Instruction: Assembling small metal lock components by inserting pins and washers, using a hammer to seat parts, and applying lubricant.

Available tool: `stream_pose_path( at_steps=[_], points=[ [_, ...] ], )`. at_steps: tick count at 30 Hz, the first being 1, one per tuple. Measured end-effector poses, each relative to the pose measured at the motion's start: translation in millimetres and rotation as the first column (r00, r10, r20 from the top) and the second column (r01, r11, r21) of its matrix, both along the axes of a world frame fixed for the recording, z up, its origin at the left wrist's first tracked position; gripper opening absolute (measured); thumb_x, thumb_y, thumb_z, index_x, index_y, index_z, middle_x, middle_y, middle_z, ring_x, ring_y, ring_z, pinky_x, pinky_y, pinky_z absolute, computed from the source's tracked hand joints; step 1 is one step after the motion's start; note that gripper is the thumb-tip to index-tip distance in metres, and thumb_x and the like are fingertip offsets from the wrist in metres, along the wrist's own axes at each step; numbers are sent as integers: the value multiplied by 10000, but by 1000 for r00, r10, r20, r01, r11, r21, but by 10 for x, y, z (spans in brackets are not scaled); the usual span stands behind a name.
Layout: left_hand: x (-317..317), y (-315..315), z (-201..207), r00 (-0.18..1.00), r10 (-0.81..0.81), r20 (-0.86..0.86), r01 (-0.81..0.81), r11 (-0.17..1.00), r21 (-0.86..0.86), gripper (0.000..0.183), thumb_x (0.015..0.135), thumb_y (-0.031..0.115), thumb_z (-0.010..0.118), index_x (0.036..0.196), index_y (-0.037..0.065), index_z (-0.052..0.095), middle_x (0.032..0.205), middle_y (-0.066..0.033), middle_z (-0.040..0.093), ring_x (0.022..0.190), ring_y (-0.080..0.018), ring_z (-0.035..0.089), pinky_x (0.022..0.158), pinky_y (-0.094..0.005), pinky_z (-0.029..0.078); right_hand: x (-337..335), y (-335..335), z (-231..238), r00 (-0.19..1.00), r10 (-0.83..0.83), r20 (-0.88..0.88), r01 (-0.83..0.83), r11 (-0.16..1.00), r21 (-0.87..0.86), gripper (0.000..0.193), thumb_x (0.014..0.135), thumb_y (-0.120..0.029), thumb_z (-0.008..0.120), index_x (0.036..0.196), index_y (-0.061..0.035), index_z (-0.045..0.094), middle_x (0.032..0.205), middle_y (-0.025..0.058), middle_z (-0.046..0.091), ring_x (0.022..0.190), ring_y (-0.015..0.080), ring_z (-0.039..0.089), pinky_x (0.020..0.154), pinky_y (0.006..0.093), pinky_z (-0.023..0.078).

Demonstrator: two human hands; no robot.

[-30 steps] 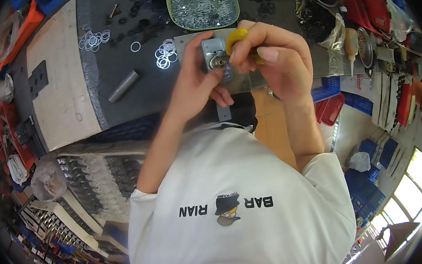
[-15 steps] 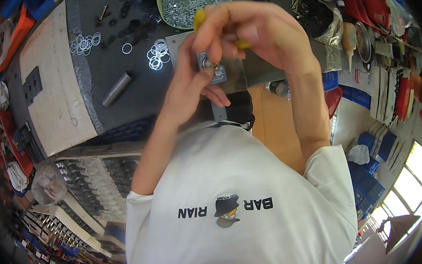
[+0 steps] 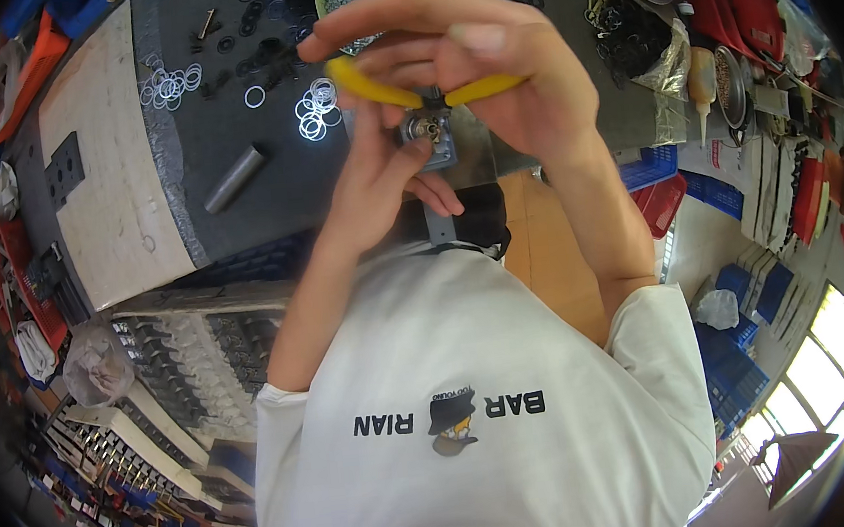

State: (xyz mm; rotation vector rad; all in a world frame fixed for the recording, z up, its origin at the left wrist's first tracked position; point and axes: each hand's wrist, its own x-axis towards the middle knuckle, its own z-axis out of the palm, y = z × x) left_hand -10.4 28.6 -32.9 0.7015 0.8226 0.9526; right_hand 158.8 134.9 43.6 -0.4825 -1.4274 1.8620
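Holding yellow-handled pliers (image 3: 385, 92) in your right hand (image 3: 533, 103), handles spread wide; left hand (image 3: 373, 185) grips metal fitting (image 3: 441, 148) at pliers' six o'clock. Steady fitting, line pliers up square, squeeze evenly.
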Motion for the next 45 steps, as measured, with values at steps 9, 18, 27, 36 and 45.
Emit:
stream_pose_path(
  at_steps=[9,18,27,36,45],
  points=[
    [-14,27,19,999,-42,12,43,999,-9,711,1078,5,454,1698,179,154,1531,-256,444,763,-356,799,655,-378,685,48,-180,6,960,-157,-230,144,987,-72,507,1130,-351,427,857,22,634,764,63,579,694,144,504,663,305,408],
    [-14,37,26,999,-41,5,41,999,21,725,1079,7,448,1705,86,90,1595,-266,405,743,-401,794,605,-386,687,-39,-145,98,900,-113,-421,116,993,-19,477,1124,-345,465,905,36,651,766,63,602,677,110,487,654,295,398],
    [-24,18,-10,998,-55,37,55,998,11,685,1096,10,451,1697,157,157,1557,-243,448,753,-336,797,647,-369,675,-86,-120,150,968,-50,-245,79,991,111,454,1129,-374,363,873,-26,504,773,87,479,686,192,392,636,334,344],
    [46,-13,208,984,-7,-178,14,999,36,872,1033,61,639,1723,107,106,1599,-252,448,803,-328,797,676,-376,667,154,-149,178,956,11,-294,-5,1000,23,506,1138,-459,284,940,-55,515,808,62,468,676,165,352,615,338,320],
    [149,49,220,443,276,-853,96,931,351,1011,816,400,926,1590,27,391,1410,-249,589,1111,-449,736,856,-527,626,180,-113,-54,994,-33,-101,39,998,52,742,1030,-520,414,1290,156,574,1029,193,595,880,243,531,776,365,437]
  ],
)
